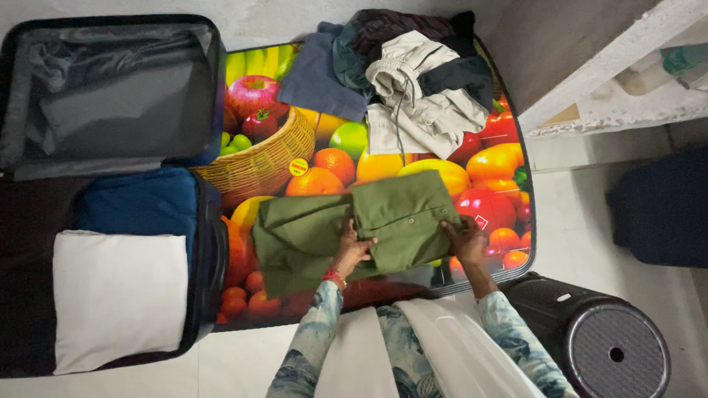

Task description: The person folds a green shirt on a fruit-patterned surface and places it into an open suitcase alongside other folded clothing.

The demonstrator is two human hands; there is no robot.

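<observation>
both hands [352, 249] [464, 237] flat on green shirt [354, 228]

My left hand [352, 249] lies flat on the olive green garment [354, 228], fingers spread over its folded middle. My right hand [464, 239] presses the same garment's edge, just to the right of the left one. The garment rests on a table with a fruit-print cover [324, 162]. Beyond my hands, at the table's far side, sits a pile of clothes [409, 81], cream trousers on top. Well to the left of my left hand an open suitcase [110, 184] holds a folded white cloth [118, 295] and a blue one [136, 203]. Near my right elbow stands a black stool [597, 339].
</observation>
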